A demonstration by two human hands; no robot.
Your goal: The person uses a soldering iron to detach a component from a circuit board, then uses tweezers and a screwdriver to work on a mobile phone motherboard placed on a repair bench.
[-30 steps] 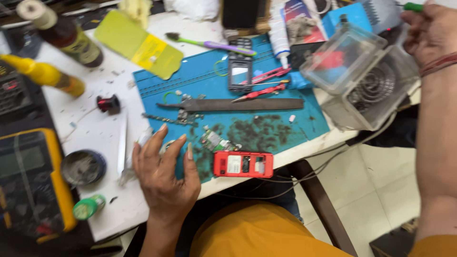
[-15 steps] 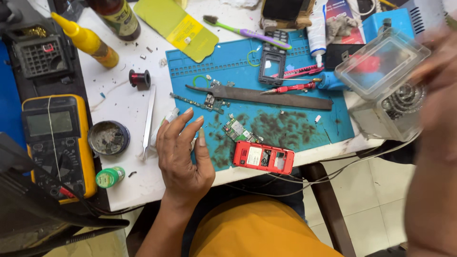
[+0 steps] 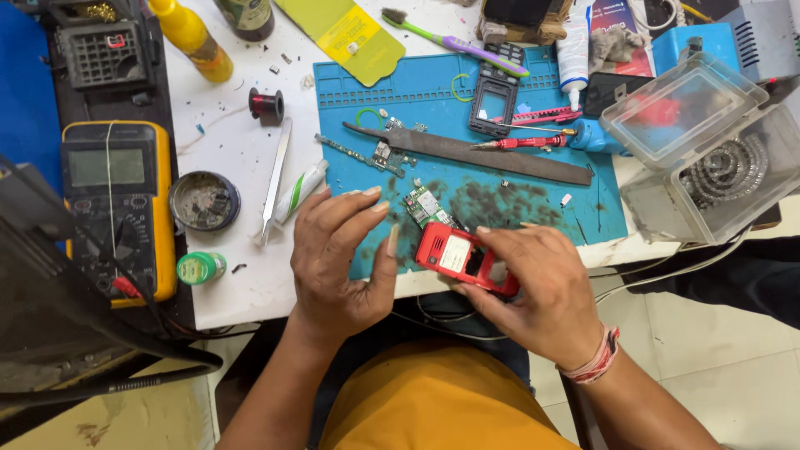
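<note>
Red phone shell [image 3: 461, 259]: back open, white label; R hand [image 3: 533, 287] holds.

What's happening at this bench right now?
A person sits at a cluttered repair bench. Their right hand grips a red phone casing at the near edge of a blue work mat. The left hand rests flat beside it, touching the mat. A small green circuit board lies just beyond the casing, and a yellow multimeter sits far left.
</note>
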